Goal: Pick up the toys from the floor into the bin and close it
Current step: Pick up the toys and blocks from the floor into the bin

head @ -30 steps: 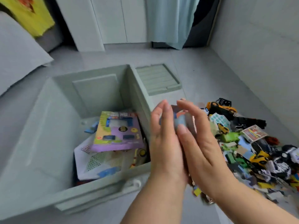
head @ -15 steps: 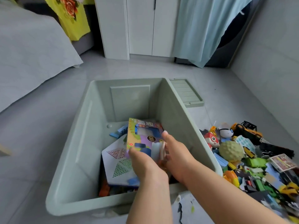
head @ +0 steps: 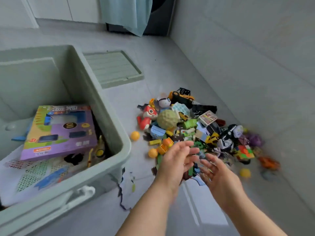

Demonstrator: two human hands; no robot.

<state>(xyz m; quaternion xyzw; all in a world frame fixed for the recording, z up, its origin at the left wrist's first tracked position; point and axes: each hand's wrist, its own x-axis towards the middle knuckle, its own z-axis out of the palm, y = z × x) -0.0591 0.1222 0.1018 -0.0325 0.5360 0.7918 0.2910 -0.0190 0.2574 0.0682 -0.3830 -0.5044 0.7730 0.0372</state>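
Observation:
A pale green bin (head: 109,120) stands open on the left, holding a purple toy box (head: 61,133), a white mesh board (head: 34,174) and small pieces. Its lid (head: 112,68) lies flat on the floor behind it. A heap of toys (head: 196,130) covers the floor on the right: a red fish figure (head: 147,116), a bumpy green ball (head: 167,119), a yellow truck (head: 180,97), bricks and small orange balls. My left hand (head: 175,159) and my right hand (head: 216,172) hover over the heap's near edge, palms facing each other, fingers spread, nothing in them.
A grey wall (head: 255,57) runs along the right side, close to the heap. A light blue curtain (head: 126,14) hangs at the back beside white cupboard doors (head: 51,7). Torn paper scraps (head: 126,184) lie by the bin's near corner.
Both hands were inside the bin with small toys half a second ago. They have come out empty and swung right to the floor heap. The view has turned right with them.

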